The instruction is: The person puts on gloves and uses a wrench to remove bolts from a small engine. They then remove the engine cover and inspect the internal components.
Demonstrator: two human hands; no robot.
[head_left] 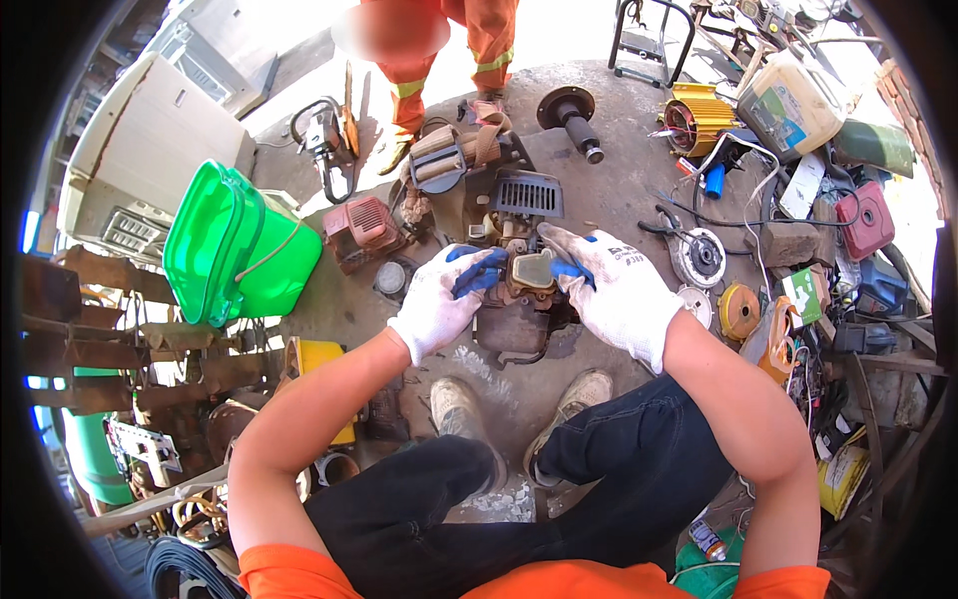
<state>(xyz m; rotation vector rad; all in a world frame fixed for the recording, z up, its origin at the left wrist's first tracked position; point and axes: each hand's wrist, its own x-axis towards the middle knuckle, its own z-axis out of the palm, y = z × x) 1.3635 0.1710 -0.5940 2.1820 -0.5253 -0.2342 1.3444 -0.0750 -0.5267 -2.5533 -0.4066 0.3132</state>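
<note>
A small, dirty engine (511,324) sits on the ground between my feet, with a black slotted cover (529,195) at its far end. Between my hands a tan, rounded metal cover (532,270) faces up on it. My left hand (439,299), in a white glove with blue-coated fingers, is at the engine's left side. Its fingers are curled together, and what lies in them is hidden. From the right, my right hand (621,290), gloved alike, closes on the engine beside the tan cover. Its fingers reach over the upper side and its thumb lies lower.
Left stands a green bucket (269,255); a red engine part (364,230) lies nearer the middle. Beyond are a chainsaw (327,145), a black flanged shaft (574,120) and a person in orange trousers (491,45). Rightward lie a white pulley wheel (699,258), a yellow motor (702,120) and a jerrycan (793,105).
</note>
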